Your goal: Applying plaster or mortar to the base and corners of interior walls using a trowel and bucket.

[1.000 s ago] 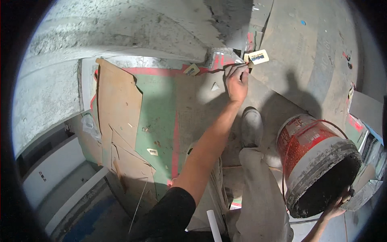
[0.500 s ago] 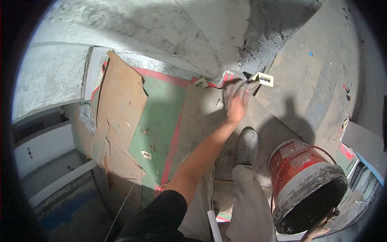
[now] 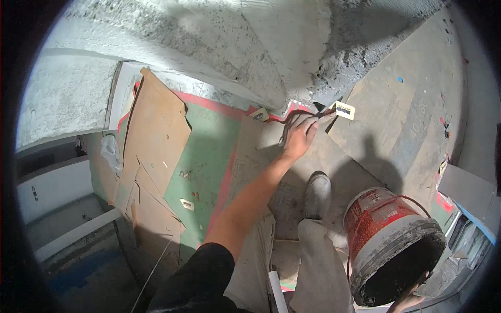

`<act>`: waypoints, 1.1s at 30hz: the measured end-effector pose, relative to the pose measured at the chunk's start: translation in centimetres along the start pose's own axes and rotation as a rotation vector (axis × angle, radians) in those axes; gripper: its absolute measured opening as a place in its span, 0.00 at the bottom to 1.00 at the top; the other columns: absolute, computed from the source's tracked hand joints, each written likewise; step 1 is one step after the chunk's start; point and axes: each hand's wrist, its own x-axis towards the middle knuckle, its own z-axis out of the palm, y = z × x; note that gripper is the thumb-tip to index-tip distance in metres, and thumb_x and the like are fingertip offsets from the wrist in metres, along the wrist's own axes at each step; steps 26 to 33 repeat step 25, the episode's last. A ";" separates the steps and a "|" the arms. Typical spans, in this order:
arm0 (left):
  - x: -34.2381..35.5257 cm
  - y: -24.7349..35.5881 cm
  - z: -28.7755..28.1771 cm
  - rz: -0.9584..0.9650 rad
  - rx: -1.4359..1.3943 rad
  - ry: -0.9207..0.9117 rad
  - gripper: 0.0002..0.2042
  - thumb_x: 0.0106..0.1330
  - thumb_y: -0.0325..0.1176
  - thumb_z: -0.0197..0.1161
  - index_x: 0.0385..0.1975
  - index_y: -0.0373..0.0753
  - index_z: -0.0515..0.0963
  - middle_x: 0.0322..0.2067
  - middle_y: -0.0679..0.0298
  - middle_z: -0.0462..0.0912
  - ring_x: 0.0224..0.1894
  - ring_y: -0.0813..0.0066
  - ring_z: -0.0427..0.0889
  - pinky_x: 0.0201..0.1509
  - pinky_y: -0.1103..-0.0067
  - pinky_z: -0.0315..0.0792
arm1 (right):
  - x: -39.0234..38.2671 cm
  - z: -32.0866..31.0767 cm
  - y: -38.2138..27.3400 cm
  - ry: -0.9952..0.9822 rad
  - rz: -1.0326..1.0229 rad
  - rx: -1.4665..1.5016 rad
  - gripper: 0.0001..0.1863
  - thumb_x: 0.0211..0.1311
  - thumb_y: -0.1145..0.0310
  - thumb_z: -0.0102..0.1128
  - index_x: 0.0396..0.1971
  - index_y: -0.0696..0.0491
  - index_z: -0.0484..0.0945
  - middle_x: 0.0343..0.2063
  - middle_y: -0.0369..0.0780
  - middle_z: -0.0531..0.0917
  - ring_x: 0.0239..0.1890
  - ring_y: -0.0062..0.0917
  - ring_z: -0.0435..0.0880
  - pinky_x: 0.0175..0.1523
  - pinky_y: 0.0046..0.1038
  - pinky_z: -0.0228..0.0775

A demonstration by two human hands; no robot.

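Note:
My left hand (image 3: 298, 136) reaches down to the brown floor board (image 3: 261, 156) at the foot of a rough concrete column (image 3: 271, 62). Its fingers are stretched out and a little apart, their tips low over the board; anything under them is hidden. A yellowish label tag (image 3: 345, 110) lies just beyond the hand, and another tag (image 3: 259, 114) lies to its left. At the lower right, a red and white bucket (image 3: 378, 219) is tilted with its dark, mortar-smeared mouth toward me. My right hand (image 3: 408, 301), partly hidden, grips the bucket at its near rim.
My shoe (image 3: 317, 195) stands on the board between hand and bucket. Torn brown cardboard (image 3: 156, 122) lies at left over green sheeting (image 3: 206, 138) edged with red tape. A crumpled clear plastic bag (image 3: 110, 151) and a white ledge (image 3: 78, 235) are farther left.
My left hand has shifted slightly left and toward me, covering a small pale scrap that showed beside it. The bucket has moved slightly left in view, still in my right hand.

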 end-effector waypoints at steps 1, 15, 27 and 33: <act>0.0 0.2 -0.1 -0.029 -0.074 0.006 0.17 0.71 0.34 0.68 0.57 0.35 0.83 0.58 0.56 0.85 0.62 0.51 0.80 0.68 0.58 0.72 | -0.1 -0.1 0.2 0.005 -0.006 0.011 0.21 0.83 0.66 0.57 0.66 0.62 0.81 0.61 0.46 0.88 0.63 0.34 0.85 0.72 0.36 0.70; -1.7 3.4 -3.6 0.084 -0.047 0.095 0.20 0.73 0.37 0.69 0.62 0.40 0.82 0.60 0.50 0.85 0.66 0.50 0.81 0.74 0.60 0.70 | -1.0 -0.6 -6.7 0.182 -0.008 0.086 0.29 0.67 0.57 0.77 0.56 0.66 0.82 0.49 0.54 0.89 0.51 0.44 0.89 0.59 0.43 0.80; -26.2 0.5 -16.7 -0.487 0.005 -0.097 0.25 0.67 0.51 0.75 0.58 0.42 0.85 0.61 0.44 0.84 0.66 0.50 0.83 0.77 0.58 0.69 | 1.2 0.3 -0.8 -0.007 0.042 0.213 0.20 0.71 0.73 0.65 0.60 0.60 0.80 0.55 0.51 0.85 0.59 0.41 0.83 0.67 0.35 0.71; -26.2 0.5 -16.7 -0.487 0.005 -0.097 0.25 0.67 0.51 0.75 0.58 0.42 0.85 0.61 0.44 0.84 0.66 0.50 0.83 0.77 0.58 0.69 | 1.2 0.3 -0.8 -0.007 0.042 0.213 0.20 0.71 0.73 0.65 0.60 0.60 0.80 0.55 0.51 0.85 0.59 0.41 0.83 0.67 0.35 0.71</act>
